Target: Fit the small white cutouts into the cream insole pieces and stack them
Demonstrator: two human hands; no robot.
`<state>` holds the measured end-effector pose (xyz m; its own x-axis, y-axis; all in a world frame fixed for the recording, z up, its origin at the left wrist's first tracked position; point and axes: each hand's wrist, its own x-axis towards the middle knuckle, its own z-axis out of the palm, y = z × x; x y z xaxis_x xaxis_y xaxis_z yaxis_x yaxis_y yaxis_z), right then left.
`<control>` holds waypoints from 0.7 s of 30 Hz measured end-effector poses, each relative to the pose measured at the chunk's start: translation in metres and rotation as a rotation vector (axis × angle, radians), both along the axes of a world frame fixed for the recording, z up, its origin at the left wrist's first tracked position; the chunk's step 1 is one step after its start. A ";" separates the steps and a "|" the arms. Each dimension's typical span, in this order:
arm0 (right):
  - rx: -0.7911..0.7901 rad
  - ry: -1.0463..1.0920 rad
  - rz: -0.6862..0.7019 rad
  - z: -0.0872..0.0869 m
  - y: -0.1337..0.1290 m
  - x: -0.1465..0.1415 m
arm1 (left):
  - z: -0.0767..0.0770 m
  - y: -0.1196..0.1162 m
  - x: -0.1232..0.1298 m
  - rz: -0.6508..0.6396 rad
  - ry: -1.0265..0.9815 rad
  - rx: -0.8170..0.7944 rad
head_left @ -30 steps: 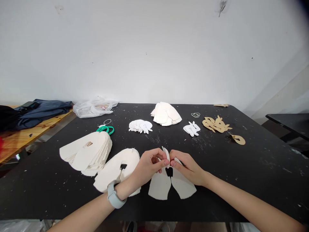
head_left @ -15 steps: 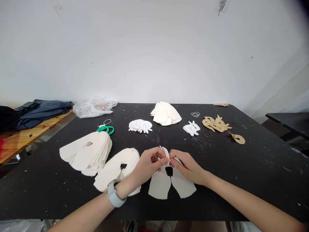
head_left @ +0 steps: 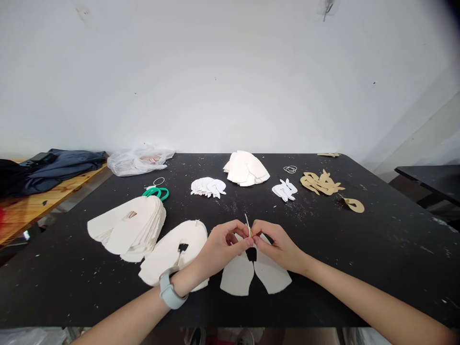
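Note:
Between the fingertips of both hands is a small white curved cut-out (head_left: 247, 221), turned almost edge-on, with a bit of tan showing at its lower end. My left hand (head_left: 224, 242), below a pale wristwatch (head_left: 171, 289), pinches it from the left. From the right, my right hand (head_left: 278, 243) pinches the same spot, thumb and forefinger together. Beneath the hands a cream arched piece (head_left: 235, 278) lies flat, its slit toward me; the fingers hide its upper part. A similar cream stack (head_left: 163, 256) lies just left, partly under my left forearm.
A thick cream stack (head_left: 122, 223) and green-handled scissors (head_left: 158, 192) lie left. Farther back are white cut-outs (head_left: 208, 187), more cream pieces (head_left: 247, 167), smaller white cut-outs (head_left: 285, 190), white rings (head_left: 290, 169), tan pieces (head_left: 320, 183), a single tan curl (head_left: 354, 205) and a plastic bag (head_left: 140, 160).
The white cut-out has turned from showing part of its face to nearly edge-on, and a tan bit now shows at the fingertips. Both hands stay in about the same place.

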<state>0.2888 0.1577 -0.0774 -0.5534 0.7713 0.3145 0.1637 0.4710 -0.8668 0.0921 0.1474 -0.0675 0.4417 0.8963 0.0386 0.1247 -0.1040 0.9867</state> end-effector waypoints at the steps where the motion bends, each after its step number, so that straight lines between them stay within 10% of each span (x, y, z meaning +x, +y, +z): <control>1: 0.000 0.007 -0.003 0.000 0.001 0.000 | -0.001 0.001 0.000 0.001 0.004 0.003; 21: -0.083 0.128 0.030 0.002 0.006 0.004 | -0.001 0.008 -0.002 -0.012 -0.047 -0.055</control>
